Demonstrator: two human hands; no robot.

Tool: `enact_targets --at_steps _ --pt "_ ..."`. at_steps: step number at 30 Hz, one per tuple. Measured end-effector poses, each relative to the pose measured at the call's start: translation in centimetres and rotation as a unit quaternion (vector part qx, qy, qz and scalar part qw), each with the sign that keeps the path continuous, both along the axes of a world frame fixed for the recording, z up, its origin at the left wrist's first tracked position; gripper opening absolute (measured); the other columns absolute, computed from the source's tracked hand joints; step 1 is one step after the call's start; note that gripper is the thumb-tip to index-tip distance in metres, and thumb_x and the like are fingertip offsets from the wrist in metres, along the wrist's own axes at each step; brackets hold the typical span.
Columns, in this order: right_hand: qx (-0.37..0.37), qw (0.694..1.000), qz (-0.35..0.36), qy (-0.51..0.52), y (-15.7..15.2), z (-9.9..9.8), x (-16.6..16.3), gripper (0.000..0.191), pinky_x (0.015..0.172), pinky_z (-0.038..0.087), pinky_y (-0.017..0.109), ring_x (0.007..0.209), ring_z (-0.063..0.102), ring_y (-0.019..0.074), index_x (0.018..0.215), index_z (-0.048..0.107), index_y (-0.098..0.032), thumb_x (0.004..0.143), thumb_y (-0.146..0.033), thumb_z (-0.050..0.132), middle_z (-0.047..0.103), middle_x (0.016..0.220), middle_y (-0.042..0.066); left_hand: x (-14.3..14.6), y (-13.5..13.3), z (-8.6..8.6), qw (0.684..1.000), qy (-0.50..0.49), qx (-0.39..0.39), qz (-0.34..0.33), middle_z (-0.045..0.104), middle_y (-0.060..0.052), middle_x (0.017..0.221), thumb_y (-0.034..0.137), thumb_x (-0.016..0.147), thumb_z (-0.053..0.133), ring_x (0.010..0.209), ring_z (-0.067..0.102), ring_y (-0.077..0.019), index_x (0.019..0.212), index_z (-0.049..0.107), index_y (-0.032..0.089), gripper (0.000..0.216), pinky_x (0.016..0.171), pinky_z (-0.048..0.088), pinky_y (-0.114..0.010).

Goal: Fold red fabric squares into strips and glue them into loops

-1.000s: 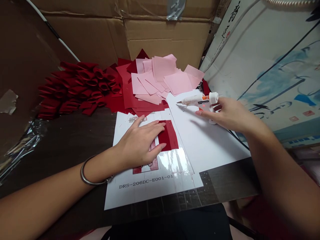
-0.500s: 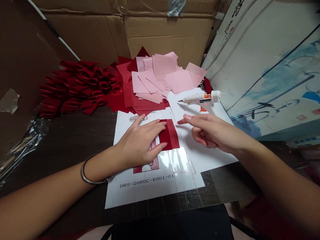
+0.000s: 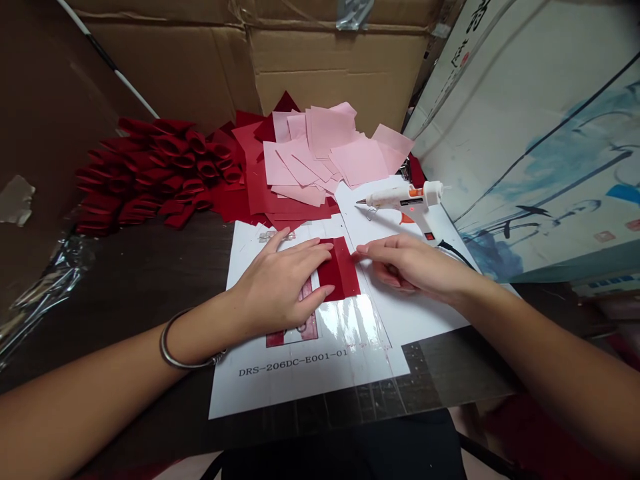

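Observation:
A small red fabric piece [image 3: 336, 270], with a brighter strip folded along its right side, lies on a printed white sheet [image 3: 295, 387]. My left hand [image 3: 285, 277] rests flat on its left part, fingers spread, covering some of the printed picture. At the right edge of the piece, my right hand [image 3: 405, 263] has its thumb and index fingertip closed together on that edge, the other fingers curled under. A white glue gun [image 3: 400, 197] with an orange trigger lies just beyond my right hand, its nozzle towards the left.
Pink squares [image 3: 330, 137] are heaped at the back over red sheets [image 3: 255, 180]. Several rolled red fabric pieces [image 3: 160, 167] are stacked at back left. Cardboard [image 3: 340, 87] walls the back; a painted white panel [image 3: 540, 133] stands at right. Metal clips [image 3: 273, 236] lie beyond my left hand.
My right hand has moved slightly left and down to the fabric's right edge, its pointing index finger now closed against the thumb. More of the glue gun's handle shows. My left hand has stayed put.

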State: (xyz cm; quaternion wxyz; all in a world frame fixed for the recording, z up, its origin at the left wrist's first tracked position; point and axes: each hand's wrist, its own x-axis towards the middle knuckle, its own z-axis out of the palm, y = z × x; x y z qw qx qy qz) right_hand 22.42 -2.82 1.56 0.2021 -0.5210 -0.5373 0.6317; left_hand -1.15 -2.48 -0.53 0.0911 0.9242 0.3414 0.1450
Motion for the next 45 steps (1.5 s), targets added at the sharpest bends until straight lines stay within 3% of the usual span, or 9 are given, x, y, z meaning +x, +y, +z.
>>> enact_targets --at_steps 3,6,8,11,19,32,38,45 --pt "0.111 0.992 0.025 -0.046 -0.1 -0.3 -0.1 0.028 0.045 0.034 0.025 0.046 0.045 0.0097 0.091 0.071 -0.02 0.093 -0.04 0.052 0.056 0.057 -0.003 0.0 0.0 0.2 1.0 -0.004 -0.005 0.001 0.061 -0.013 0.135 0.038 0.089 0.055 0.127 0.055 -0.0301 0.123 0.059 0.016 0.042 0.115 0.026 -0.059" --pt "0.241 0.965 0.033 -0.094 -0.2 -0.7 -0.4 0.022 0.066 0.049 0.029 0.075 0.064 0.0147 0.102 0.073 -0.022 0.09 -0.028 0.056 0.072 0.088 0.003 0.0 0.1 0.3 1.0 -0.013 -0.009 0.004 0.061 -0.013 0.134 0.039 0.088 0.057 0.126 0.056 -0.0298 0.121 0.062 0.015 0.041 0.115 0.025 -0.058" --pt "0.306 0.945 0.03 -0.109 -0.3 -0.9 -0.5 0.021 0.077 0.052 0.032 0.09 0.066 0.0175 0.101 0.074 -0.022 0.087 -0.024 0.06 0.073 0.104 0.004 -0.1 0.2 0.2 1.0 -0.018 -0.009 0.006 0.062 -0.013 0.133 0.04 0.087 0.058 0.125 0.057 -0.0299 0.119 0.063 0.015 0.041 0.115 0.025 -0.058" --pt "0.357 0.927 0.028 -0.113 -0.3 -1.3 -0.7 0.019 0.086 0.054 0.037 0.097 0.068 0.0196 0.099 0.076 -0.022 0.084 -0.023 0.064 0.074 0.11 0.005 -0.1 0.3 0.0 1.0 -0.024 -0.007 0.004 0.061 -0.014 0.134 0.042 0.087 0.059 0.124 0.058 -0.0295 0.118 0.064 0.016 0.041 0.114 0.025 -0.057" --pt "0.377 0.92 0.043 -0.1 -0.7 -1.5 -1.0 0.026 0.101 0.052 0.043 0.114 0.066 0.024 0.109 0.075 -0.026 0.084 -0.025 0.067 0.073 0.117 0.003 -0.1 0.5 -0.1 0.999 -0.042 -0.003 0.001 0.064 -0.011 0.121 0.042 0.086 0.061 0.114 0.059 -0.0263 0.113 0.063 0.016 0.037 0.112 0.032 -0.052" --pt "0.459 0.869 0.088 -0.164 -0.8 -1.6 -1.0 0.027 0.095 0.057 0.039 0.115 0.065 0.0238 0.112 0.074 -0.025 0.087 -0.025 0.063 0.07 0.121 0.002 -0.1 0.7 -0.1 0.998 -0.067 -0.016 -0.004 0.065 -0.01 0.116 0.039 0.083 0.065 0.111 0.06 -0.0262 0.104 0.064 0.017 0.03 0.112 0.032 -0.053" --pt "0.454 0.871 0.101 -0.161 -0.8 -1.8 -1.0 0.029 0.103 0.052 0.041 0.116 0.065 0.023 0.116 0.071 -0.025 0.089 -0.025 0.061 0.069 0.122 0.003 -0.3 0.6 -0.2 0.995 -0.093 -0.027 -0.007 0.06 -0.012 0.119 0.027 0.089 0.055 0.111 0.057 -0.0242 0.106 0.063 0.014 0.023 0.098 0.048 -0.041" --pt "0.445 0.875 0.1 -0.163 -0.8 -2.0 -1.3 0.028 0.104 0.051 0.041 0.118 0.064 0.0229 0.116 0.072 -0.028 0.09 -0.029 0.061 0.069 0.123 0.001 -0.1 0.8 -0.3 0.996 -0.079 -0.013 0.048 0.061 -0.011 0.111 0.036 0.083 0.063 0.105 0.058 -0.0279 0.1 0.062 0.016 0.027 0.095 0.048 -0.048"
